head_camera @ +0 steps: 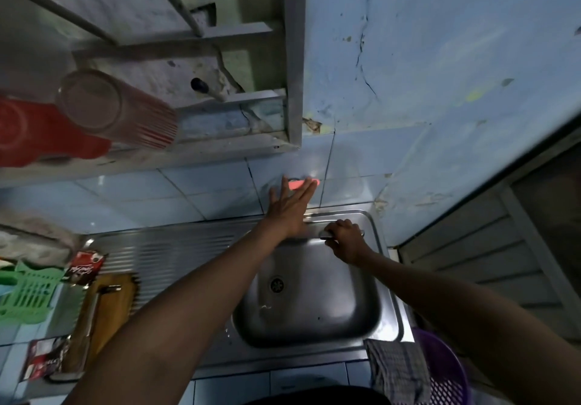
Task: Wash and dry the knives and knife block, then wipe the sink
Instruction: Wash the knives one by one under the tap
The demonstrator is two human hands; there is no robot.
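Pink item (303,183) on wall tiles: half covered by my left grip (287,205), identity unclear. Metal object (327,235) in right grip (345,238): only short tip visible, I cannot tell knife from tap. Red plastic item (37,134) on shelf: cut by left edge, blurred. Packet (47,359) on desk: print unreadable. Purple basket (446,373): partly behind checked cloth (397,370), cut by bottom edge.

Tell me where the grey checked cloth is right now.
In the head view, the grey checked cloth hangs over the front right corner of the steel sink, beside the purple plastic basket.
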